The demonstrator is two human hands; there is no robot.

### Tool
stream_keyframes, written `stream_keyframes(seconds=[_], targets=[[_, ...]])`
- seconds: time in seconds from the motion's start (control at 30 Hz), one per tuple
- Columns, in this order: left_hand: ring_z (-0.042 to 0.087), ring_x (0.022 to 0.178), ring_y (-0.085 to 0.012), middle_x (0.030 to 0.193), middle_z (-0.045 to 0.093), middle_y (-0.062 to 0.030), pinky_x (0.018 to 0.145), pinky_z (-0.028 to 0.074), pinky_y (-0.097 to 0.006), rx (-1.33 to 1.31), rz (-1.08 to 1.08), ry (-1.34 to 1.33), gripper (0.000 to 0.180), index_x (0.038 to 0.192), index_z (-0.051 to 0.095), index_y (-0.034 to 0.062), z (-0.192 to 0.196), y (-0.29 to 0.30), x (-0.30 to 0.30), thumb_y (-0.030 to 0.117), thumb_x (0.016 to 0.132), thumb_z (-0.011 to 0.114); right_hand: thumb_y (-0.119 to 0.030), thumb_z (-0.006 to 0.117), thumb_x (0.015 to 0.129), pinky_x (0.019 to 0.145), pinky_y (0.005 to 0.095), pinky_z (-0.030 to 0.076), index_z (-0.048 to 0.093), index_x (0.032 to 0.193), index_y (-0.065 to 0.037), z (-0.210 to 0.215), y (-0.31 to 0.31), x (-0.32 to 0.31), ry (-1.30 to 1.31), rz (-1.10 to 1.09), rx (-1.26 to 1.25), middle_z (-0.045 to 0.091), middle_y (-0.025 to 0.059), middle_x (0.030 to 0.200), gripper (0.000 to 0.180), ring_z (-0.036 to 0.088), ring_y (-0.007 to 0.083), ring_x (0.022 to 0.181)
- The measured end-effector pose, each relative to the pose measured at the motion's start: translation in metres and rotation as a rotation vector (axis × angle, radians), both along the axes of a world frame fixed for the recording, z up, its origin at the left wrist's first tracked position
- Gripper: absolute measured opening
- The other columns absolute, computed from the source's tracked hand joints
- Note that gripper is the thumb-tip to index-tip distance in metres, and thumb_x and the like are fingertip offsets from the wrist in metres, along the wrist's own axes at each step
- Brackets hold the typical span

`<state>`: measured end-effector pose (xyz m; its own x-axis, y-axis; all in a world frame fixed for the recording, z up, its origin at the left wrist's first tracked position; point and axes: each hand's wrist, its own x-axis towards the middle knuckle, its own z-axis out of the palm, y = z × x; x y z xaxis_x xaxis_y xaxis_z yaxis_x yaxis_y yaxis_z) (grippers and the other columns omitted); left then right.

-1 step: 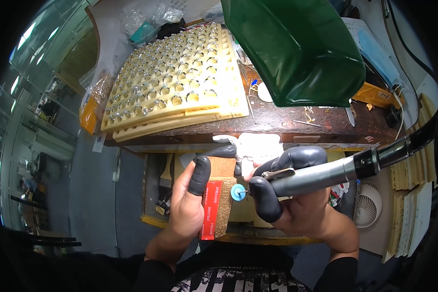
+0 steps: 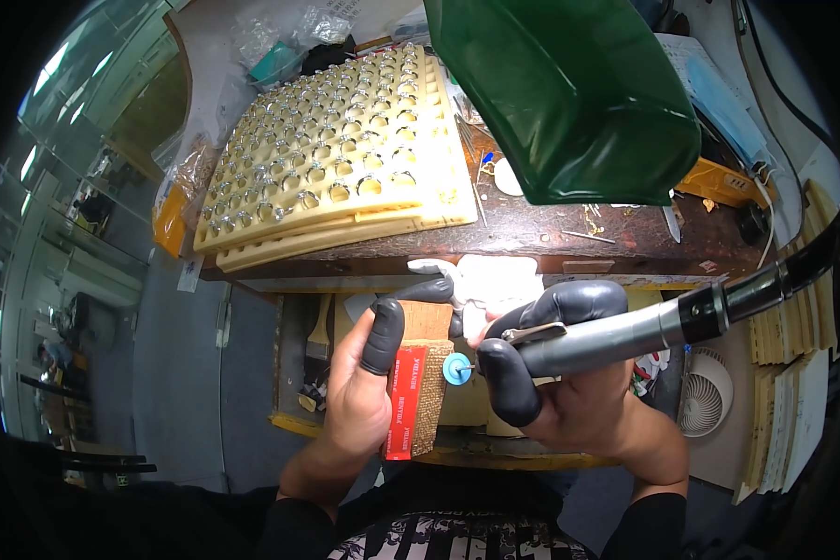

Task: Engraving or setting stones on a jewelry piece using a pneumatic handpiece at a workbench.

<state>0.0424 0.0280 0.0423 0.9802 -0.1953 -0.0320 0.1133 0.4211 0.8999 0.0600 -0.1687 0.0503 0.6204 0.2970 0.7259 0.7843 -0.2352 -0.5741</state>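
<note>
My left hand (image 2: 357, 397) is closed round a small block (image 2: 427, 322) with a bare orange-brown top, a red printed strip and a rough, tan textured side. Black finger cots cover its thumb and forefinger. In my right hand (image 2: 569, 397), also with black cots, is a grey rotary handpiece (image 2: 611, 338) with a black flexible shaft running up to the right. A small blue disc (image 2: 456, 369) on a thin shank sits at its tip, right beside the block's textured side; whether they touch I cannot tell. My right fingertips grip the handpiece near its front end.
A cream tray (image 2: 448, 201) of many rings lies on the dark bench (image 2: 532, 224). A green plastic hood (image 2: 579, 103) hangs over the bench. Below is an open drawer (image 2: 294, 425) with a white cloth (image 2: 499, 280) above it. A white fan (image 2: 705, 392) stands at right.
</note>
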Motion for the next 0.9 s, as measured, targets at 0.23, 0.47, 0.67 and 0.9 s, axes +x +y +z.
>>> stream_keyframes(seconds=[0.23, 0.47, 0.67, 0.9], targets=[[0.065, 0.106, -0.0219, 0.114, 0.065, -0.0179, 0.096, 0.052, -0.034, 0.023, 0.085, 0.02, 0.051, 0.131, 0.053, -0.0065, 0.001, -0.007, 0.0, 0.037, 0.108, 0.038, 0.0, 0.065, 0.088, 0.085, 0.0373, 0.06, 0.066, 0.093, 0.003, -0.005, 0.001, -0.004, 0.115, 0.005, 0.062, 0.068, 0.0096, 0.087, 0.006, 0.072, 0.0185, 0.081], [0.064, 0.109, -0.0233, 0.117, 0.064, -0.0183, 0.1, 0.049, -0.036, 0.04, 0.123, -0.01, 0.052, 0.132, 0.053, -0.0072, 0.0, -0.01, -0.004, 0.037, 0.109, 0.037, 0.0, 0.064, 0.088, 0.086, 0.0394, 0.059, 0.069, 0.09, 0.001, -0.007, 0.001, -0.005, 0.187, 0.002, 0.107, 0.071, 0.0082, 0.079, 0.005, 0.072, 0.0197, 0.082], [0.063, 0.111, -0.0211, 0.122, 0.064, -0.0173, 0.098, 0.05, -0.035, 0.037, 0.094, -0.078, 0.049, 0.137, 0.05, -0.0052, -0.005, -0.009, -0.006, 0.032, 0.11, 0.035, -0.001, 0.065, 0.088, 0.085, 0.0378, 0.059, 0.07, 0.089, 0.0, -0.004, 0.003, -0.005, 0.159, -0.024, 0.101, 0.072, 0.0087, 0.08, 0.006, 0.071, 0.0187, 0.08], [0.063, 0.111, -0.0205, 0.123, 0.064, -0.0172, 0.099, 0.049, -0.034, 0.026, 0.079, -0.08, 0.048, 0.136, 0.051, -0.0052, -0.005, -0.009, -0.006, 0.033, 0.11, 0.036, -0.002, 0.065, 0.088, 0.083, 0.0368, 0.059, 0.07, 0.088, 0.001, -0.003, 0.004, -0.005, 0.162, -0.027, 0.106, 0.071, 0.0088, 0.08, 0.006, 0.071, 0.0179, 0.077]])
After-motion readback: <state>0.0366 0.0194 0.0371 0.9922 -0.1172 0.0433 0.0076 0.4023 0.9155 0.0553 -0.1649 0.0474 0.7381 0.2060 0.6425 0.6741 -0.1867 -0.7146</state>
